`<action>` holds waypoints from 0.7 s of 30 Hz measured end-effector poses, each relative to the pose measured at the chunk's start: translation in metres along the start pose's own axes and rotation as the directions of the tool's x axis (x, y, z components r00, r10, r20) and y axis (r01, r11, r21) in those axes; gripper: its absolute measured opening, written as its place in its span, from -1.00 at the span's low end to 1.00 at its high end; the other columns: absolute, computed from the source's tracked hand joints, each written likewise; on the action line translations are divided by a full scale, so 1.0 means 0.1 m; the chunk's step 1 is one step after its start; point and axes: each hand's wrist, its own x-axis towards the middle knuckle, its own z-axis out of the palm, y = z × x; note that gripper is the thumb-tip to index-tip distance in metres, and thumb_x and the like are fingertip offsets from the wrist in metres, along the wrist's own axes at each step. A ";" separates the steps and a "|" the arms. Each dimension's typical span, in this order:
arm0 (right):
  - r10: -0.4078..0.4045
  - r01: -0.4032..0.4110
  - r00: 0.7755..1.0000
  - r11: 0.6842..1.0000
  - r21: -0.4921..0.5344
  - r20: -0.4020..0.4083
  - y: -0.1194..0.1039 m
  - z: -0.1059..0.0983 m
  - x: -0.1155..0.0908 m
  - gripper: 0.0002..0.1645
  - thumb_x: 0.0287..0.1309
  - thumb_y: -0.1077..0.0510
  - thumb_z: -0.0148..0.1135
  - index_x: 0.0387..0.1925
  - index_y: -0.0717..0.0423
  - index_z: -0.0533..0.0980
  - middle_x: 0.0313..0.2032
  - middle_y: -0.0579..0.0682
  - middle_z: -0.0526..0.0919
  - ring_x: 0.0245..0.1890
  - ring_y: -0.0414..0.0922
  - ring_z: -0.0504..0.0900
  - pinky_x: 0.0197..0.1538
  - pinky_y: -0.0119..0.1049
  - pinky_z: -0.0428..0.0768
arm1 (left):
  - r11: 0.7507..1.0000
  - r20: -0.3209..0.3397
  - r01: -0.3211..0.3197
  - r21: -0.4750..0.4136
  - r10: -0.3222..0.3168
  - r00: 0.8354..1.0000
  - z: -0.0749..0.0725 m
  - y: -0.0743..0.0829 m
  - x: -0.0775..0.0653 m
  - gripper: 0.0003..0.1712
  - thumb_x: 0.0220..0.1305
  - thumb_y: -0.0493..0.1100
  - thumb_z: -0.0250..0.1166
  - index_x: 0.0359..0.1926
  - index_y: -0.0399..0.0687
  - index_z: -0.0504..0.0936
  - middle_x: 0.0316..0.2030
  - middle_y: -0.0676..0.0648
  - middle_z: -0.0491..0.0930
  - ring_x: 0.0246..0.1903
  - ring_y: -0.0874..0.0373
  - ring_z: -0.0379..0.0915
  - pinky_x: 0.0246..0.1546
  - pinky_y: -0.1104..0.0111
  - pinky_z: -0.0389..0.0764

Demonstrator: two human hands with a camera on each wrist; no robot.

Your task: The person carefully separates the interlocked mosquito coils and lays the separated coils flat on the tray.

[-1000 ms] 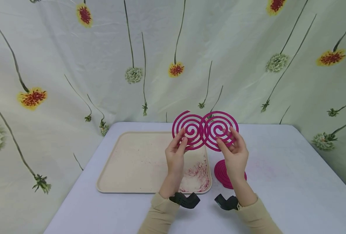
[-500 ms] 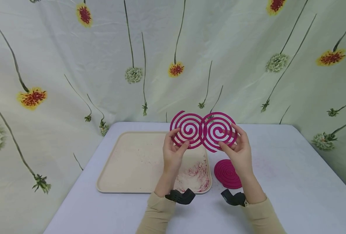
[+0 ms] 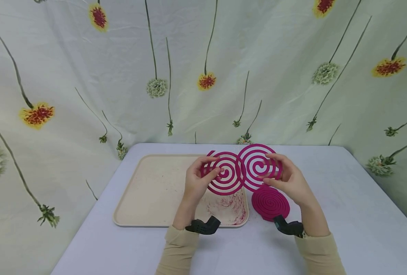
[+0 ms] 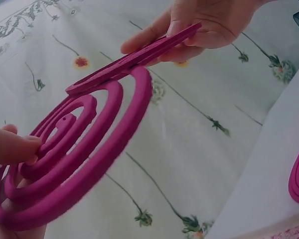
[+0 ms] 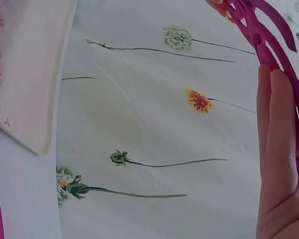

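Note:
Two magenta mosquito coils are held up above the table, their adjoining edges overlapping. My left hand (image 3: pixel 193 185) pinches the left coil (image 3: pixel 225 193) between thumb and fingers. The right coil (image 3: pixel 256 145), standing slightly higher, is pinched by my right hand (image 3: pixel 294 183) at its outer side. In the left wrist view the left coil (image 4: pixel 137 112) shows its open rings, and the right coil (image 4: pixel 134 59) appears nearly edge-on, at an angle to it. Beneath the hands, a flat round stack of coils (image 3: pixel 270 204) lies on the table.
A beige tray (image 3: pixel 158 191) lies left of the stack, with magenta crumbs and dust in its near right corner. The table (image 3: pixel 334 198) has a white cover. A flower-printed cloth (image 3: pixel 286 76) hangs behind it.
Both hands have come down and moved apart, bringing the coils lower. The left coil has dropped below the right one, and the two now overlap at a slant. The stack is more exposed.

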 end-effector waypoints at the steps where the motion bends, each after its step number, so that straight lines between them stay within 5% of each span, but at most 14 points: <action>1: -0.005 0.005 1.000 1.000 -0.003 0.022 0.00 -0.01 0.00 -0.25 -0.01 0.49 0.27 0.24 0.29 0.23 0.08 0.14 0.35 -0.19 -0.14 0.59 -0.22 -0.30 0.66 | 1.000 0.008 0.011 0.006 -0.011 1.000 0.00 0.05 0.00 -0.67 0.15 -0.40 0.29 -0.03 -0.40 0.53 -0.05 -0.29 0.53 -0.10 -0.12 0.50 -0.15 0.33 0.61; 4: -0.011 0.012 0.999 1.000 -0.028 0.049 -0.02 -0.04 -0.01 -0.32 0.05 0.45 0.24 0.23 0.29 0.25 0.02 0.12 0.39 -0.24 -0.14 0.61 -0.25 -0.29 0.66 | 0.999 -0.010 0.040 -0.004 -0.040 0.999 0.01 0.06 -0.01 -0.63 0.15 -0.39 0.29 0.02 -0.37 0.55 -0.02 -0.28 0.55 -0.07 -0.11 0.52 -0.15 0.33 0.61; 11: -0.146 0.146 0.989 0.989 0.035 0.005 -0.02 -0.04 0.00 -0.52 0.25 0.47 -0.04 0.22 0.36 0.27 -0.11 0.05 0.51 -0.33 -0.12 0.70 -0.39 -0.23 0.67 | 0.988 -0.175 0.023 -0.152 -0.050 0.983 0.16 0.02 -0.02 -0.53 0.16 -0.42 0.27 0.13 -0.37 0.48 0.02 -0.28 0.54 -0.04 -0.08 0.54 -0.16 0.31 0.60; 16: -0.172 0.194 0.965 0.977 0.093 -0.200 -0.01 0.09 0.03 -0.49 0.21 0.51 0.00 0.21 0.37 0.27 -0.15 0.03 0.55 -0.31 -0.15 0.71 -0.42 -0.26 0.66 | 0.987 -0.217 -0.014 -0.159 -0.021 0.976 0.29 0.01 -0.04 -0.53 0.19 -0.38 0.26 0.15 -0.33 0.46 0.08 -0.25 0.49 0.05 -0.08 0.47 -0.07 0.27 0.56; 21: -0.118 0.208 0.905 0.961 0.183 -0.410 0.02 0.29 0.07 -0.51 0.24 0.40 0.06 0.21 0.33 0.28 -0.08 0.06 0.55 -0.21 -0.13 0.69 -0.34 -0.27 0.65 | 0.989 -0.226 0.001 -0.146 -0.034 0.974 0.36 -0.01 -0.07 -0.56 0.21 -0.31 0.27 0.12 -0.31 0.46 0.08 -0.24 0.45 0.04 -0.04 0.46 -0.04 0.26 0.55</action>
